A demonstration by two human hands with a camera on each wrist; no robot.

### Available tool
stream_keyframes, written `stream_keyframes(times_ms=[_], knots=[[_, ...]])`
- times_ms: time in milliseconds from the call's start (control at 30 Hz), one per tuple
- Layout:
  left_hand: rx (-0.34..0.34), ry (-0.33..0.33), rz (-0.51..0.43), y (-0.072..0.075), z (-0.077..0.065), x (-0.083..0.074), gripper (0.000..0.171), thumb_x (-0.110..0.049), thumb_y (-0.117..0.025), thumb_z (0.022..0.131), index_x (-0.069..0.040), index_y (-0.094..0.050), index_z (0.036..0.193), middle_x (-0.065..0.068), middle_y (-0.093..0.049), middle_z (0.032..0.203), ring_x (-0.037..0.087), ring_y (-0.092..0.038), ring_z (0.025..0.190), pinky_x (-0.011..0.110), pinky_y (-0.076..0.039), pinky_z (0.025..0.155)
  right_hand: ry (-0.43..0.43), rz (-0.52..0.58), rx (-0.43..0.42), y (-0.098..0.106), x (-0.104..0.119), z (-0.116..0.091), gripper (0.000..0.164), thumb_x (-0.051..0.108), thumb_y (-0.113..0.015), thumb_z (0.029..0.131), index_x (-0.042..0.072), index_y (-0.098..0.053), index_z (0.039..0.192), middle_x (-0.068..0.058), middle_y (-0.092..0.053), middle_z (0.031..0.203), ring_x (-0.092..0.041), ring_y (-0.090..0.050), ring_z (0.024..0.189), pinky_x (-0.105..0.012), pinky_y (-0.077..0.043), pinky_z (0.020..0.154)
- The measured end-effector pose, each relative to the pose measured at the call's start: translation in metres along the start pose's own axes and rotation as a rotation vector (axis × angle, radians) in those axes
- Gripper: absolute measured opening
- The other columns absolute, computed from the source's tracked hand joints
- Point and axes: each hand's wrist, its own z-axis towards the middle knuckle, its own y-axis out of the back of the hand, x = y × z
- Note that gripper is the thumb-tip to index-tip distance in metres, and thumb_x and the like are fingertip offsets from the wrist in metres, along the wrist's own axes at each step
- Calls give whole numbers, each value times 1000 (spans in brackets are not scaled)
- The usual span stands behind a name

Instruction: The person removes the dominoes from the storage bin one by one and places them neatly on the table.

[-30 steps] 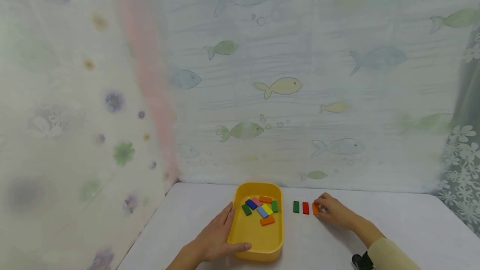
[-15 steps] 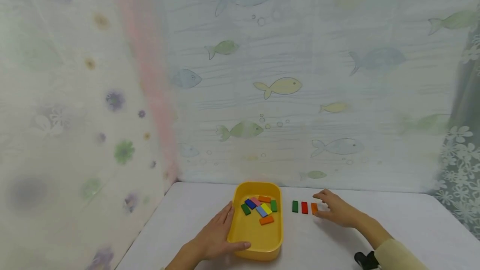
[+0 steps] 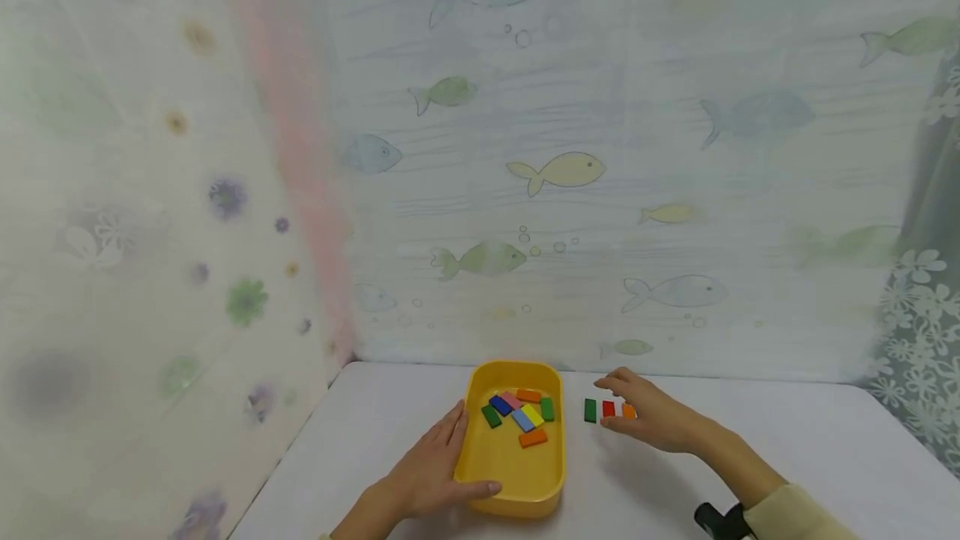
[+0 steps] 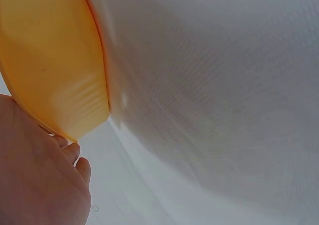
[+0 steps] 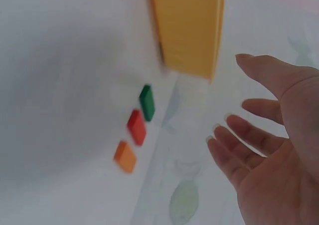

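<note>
Readable text: none. No letters, numbers, brand names, labels or signs can be made out on the yellow box, the coloured blocks, or the backdrop. The backdrop's printed fish and flowers are pictures only, without legible wording.

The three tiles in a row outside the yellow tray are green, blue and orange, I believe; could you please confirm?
The middle tile is red, not blue, as the right wrist view shows; the green tile and orange tile are right.
</note>
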Motion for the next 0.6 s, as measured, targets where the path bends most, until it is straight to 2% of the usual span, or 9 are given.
stream_keyframes(times_ms=[233, 433, 600], knots=[[-2, -11, -8, -2, 1, 2, 119, -83, -56, 82, -5, -18, 164, 10, -11, 172, 33, -25, 154, 59, -28, 120, 70, 20, 43, -8, 27, 11, 57, 38, -70, 98, 4, -57, 141, -13, -52, 140, -33, -53, 124, -57, -49, 104], [-7, -18, 8, -3, 2, 4, 118, -83, -54, 83, -5, -19, 164, 10, -12, 172, 33, -27, 153, 59, -29, 120, 123, 53, 77, -19, 45, 24, 50, 38, -69, 98, 9, -61, 138, -3, -55, 134, -29, -55, 120, -49, -53, 101], [-20, -36, 17, -3, 1, 5, 116, -82, -53, 84, -4, -20, 163, 10, -11, 172, 33, -27, 153, 58, -30, 120, 163, 74, 103, -32, 60, 35, 49, 40, -68, 99, 11, -62, 137, 1, -56, 131, -25, -56, 118, -48, -52, 103]])
